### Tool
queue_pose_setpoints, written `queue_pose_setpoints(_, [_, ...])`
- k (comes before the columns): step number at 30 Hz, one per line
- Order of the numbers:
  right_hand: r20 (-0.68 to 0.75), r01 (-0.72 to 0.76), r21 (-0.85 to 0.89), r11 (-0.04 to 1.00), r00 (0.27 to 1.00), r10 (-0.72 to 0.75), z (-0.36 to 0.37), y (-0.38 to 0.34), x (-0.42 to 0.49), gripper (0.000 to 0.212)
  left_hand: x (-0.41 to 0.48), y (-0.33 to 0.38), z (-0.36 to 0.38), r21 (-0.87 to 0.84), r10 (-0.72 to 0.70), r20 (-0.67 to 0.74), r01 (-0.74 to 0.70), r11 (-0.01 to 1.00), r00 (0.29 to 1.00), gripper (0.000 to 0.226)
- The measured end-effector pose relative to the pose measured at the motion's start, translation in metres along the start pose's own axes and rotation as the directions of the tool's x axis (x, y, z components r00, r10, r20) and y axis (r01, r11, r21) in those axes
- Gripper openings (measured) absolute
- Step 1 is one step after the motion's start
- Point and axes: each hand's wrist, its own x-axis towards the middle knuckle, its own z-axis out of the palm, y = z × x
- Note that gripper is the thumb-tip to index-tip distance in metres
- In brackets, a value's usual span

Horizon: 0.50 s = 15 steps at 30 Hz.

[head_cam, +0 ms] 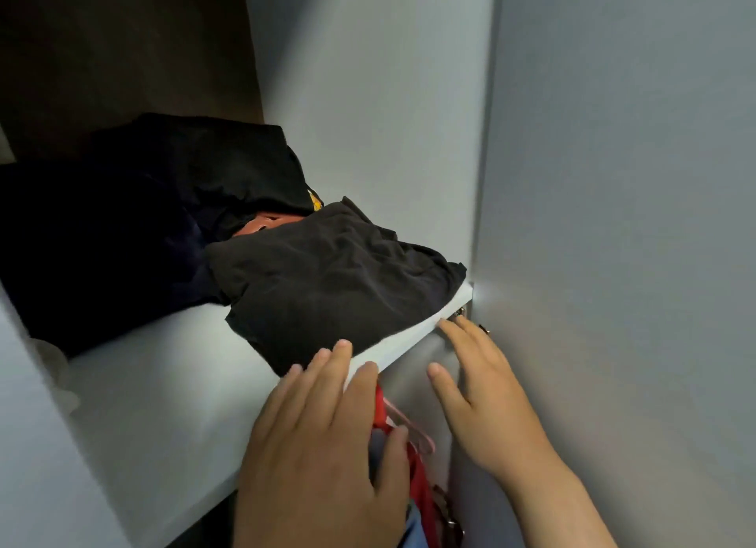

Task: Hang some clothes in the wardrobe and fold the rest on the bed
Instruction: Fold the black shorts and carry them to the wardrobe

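Note:
A crumpled dark brown garment (327, 277) lies on the white wardrobe shelf (163, 384), its edge hanging over the front. My left hand (319, 437) reaches toward it with straight fingers, the fingertips touching its front edge at the shelf lip. My right hand (478, 400) is spread flat just below the shelf's right end, near the wardrobe side wall, holding nothing. Behind the brown garment lies a pile of black and dark blue clothes (143, 220), with a bit of orange-red fabric (266, 224) showing between them.
Below the shelf, red and pink hangers (392, 420) and hanging red and blue clothes (417, 519) show between my hands. The grey wardrobe side panel (613, 220) stands close on the right. A small metal hinge fitting (460, 312) sits under the shelf's right corner.

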Motion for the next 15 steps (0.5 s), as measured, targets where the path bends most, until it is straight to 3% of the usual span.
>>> queue_pose_setpoints(3, [0.002, -0.053, -0.126, 0.991, 0.999, 0.054, -0.01, 0.003, -0.038, 0.054, -0.02, 0.004, 0.022, -0.156, 0.147, -0.019, -0.148, 0.977, 0.989, 0.051])
queue_pose_setpoints(9, [0.014, -0.247, -0.324, 0.913, 0.964, 0.266, -0.018, 0.003, -0.142, 0.055, -0.068, -0.012, 0.083, -0.143, 0.164, 0.322, -0.124, 0.982, 0.932, 0.07])
queue_pose_setpoints(15, [-0.007, -0.431, -0.38, 0.818, 0.886, 0.463, -0.029, -0.009, -0.247, 0.056, -0.117, 0.002, 0.087, -0.286, 0.334, 0.364, -0.237, 0.929, 0.87, 0.064])
